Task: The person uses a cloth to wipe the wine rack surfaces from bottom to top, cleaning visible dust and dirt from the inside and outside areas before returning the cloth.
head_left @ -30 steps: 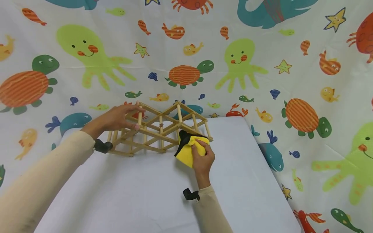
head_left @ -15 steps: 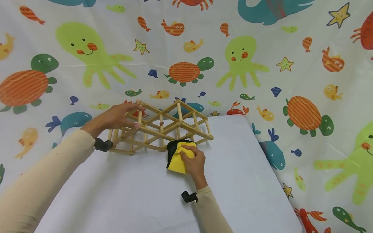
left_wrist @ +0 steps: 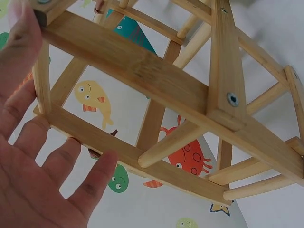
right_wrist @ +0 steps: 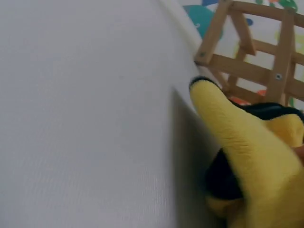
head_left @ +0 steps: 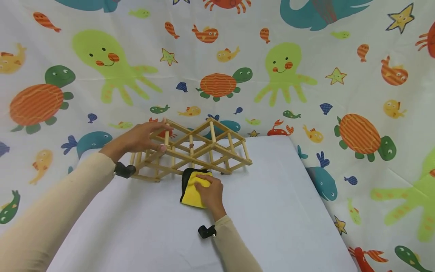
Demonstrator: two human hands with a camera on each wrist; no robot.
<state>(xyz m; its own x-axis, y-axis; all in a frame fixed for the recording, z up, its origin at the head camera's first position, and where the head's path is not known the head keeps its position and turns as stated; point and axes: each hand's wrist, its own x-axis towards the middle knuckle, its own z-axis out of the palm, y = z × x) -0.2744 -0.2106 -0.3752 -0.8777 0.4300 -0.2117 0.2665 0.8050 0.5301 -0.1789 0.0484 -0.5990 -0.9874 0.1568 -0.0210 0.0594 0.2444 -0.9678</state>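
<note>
Yellow cloth (head_left: pixel 191 194), pinched tightly in right grip (head_left: pixel 212 192), has been shifted leftward along the lower front of the wooden rack (head_left: pixel 232 153); rack, ahead of that grip, is held by wide-spread left grip (head_left: pixel 140 138); wiping judged under way

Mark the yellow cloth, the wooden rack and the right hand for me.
Yellow cloth (head_left: pixel 192 193): head view, on its yellow face, beside the fingertips.
Wooden rack (left_wrist: pixel 147 76): left wrist view, on the wide slat slanting across the picture.
Right hand (head_left: pixel 212 194): head view, on the back of the hand.
</note>
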